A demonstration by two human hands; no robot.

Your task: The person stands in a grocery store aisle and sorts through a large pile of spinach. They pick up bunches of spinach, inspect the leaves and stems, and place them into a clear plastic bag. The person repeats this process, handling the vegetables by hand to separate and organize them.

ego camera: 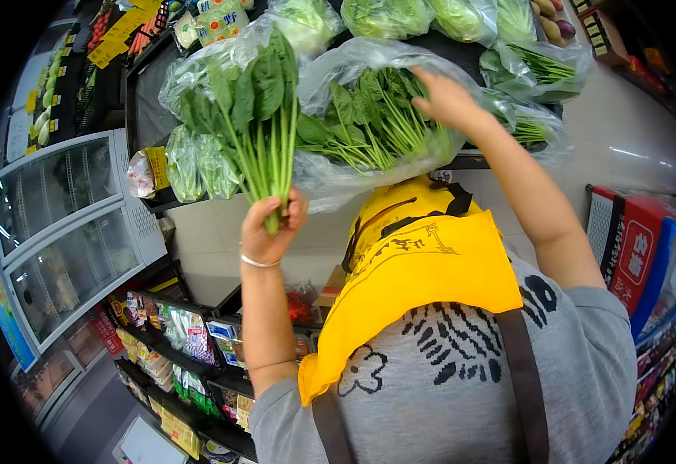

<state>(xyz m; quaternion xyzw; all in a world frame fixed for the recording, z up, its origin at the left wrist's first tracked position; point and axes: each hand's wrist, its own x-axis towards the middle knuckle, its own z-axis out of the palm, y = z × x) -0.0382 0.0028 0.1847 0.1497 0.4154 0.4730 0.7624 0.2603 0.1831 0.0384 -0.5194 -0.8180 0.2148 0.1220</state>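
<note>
A bunch of leafy greens with long pale stems (262, 110) stands upright in my left hand (274, 226), gripped near the stem ends. A white bangle circles that wrist. Before me lies a large clear plastic bag (338, 180), spread wide, with more of the same leafy greens (381, 116) loose in it. My right hand (448, 101) is at the bag's right side, thumb and fingers apart. Its fingertips are close to the leaves; whether they touch the plastic I cannot tell.
The bag rests on a black display stand (149, 87) with bagged lettuce (387, 17) behind and bagged greens (535, 69) at right. A glass-doored fridge (65, 226) stands left. Shelves of packaged goods (175, 359) are below left, a red chest freezer (634, 249) at right.
</note>
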